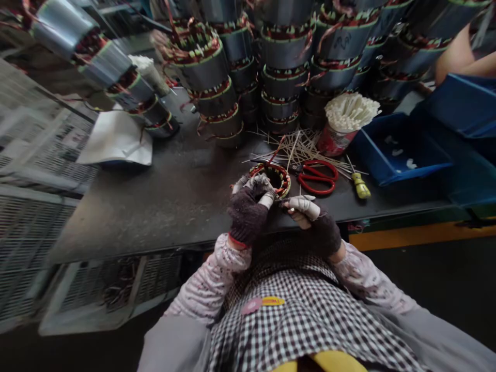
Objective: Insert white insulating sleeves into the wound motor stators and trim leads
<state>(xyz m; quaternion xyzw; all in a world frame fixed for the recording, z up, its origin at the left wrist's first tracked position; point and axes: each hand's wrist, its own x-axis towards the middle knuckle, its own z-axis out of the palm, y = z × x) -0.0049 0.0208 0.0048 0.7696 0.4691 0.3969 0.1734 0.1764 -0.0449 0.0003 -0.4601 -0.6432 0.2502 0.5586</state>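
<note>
A wound motor stator (285, 178) with copper coils and a pale rim rests near the front edge of the dark bench. My left hand (251, 204), in a dark glove with white-wrapped fingertips, is closed over its near left side. My right hand (310, 214), gloved alike, is pinched just off its near right edge. What the right fingers hold is too small to make out. Red-handled scissors (318, 176) lie just right of the stator. Thin white sticks or tubes (304, 147) are scattered behind it.
Tall stacks of stators (284, 77) line the back, and another stack (132, 93) leans at left beside a white sheet (116, 137). A red cup of white tubes (337, 134), a yellow screwdriver (360, 186) and a blue bin (403, 150) stand or lie right. Another person's arm (457, 57) shows far right.
</note>
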